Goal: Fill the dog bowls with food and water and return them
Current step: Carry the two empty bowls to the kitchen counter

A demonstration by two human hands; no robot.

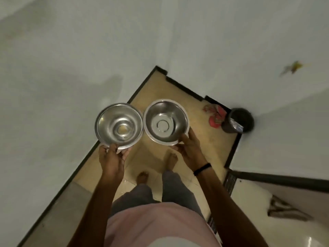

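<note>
Head view: two steel dog bowls carried, one per hand, neither filled yet.

Left bowl (119, 124): held out just beyond the fingertips of the left hand (113, 157), which pinches its near rim, thumb over the lip and fingers curled beneath. A faint yellowish residue shows in its base. Right bowl (166, 121): held just past the fingers of the right hand (189, 148), which grips its near-right edge. The fingers wrap under and the thumb's contact is not clear. Rims side by side, touching or nearly so. Both forearms are extended forward, wrists roughly level, with a dark wristband (202, 169) on the right. Handling advice: keep both bowls level and apart to avoid clatter. An edge pinch will likely tip once loaded, so shift the fingers under the base before filling. A black bin (238, 120) stands well to the right of the right fingers.
</note>
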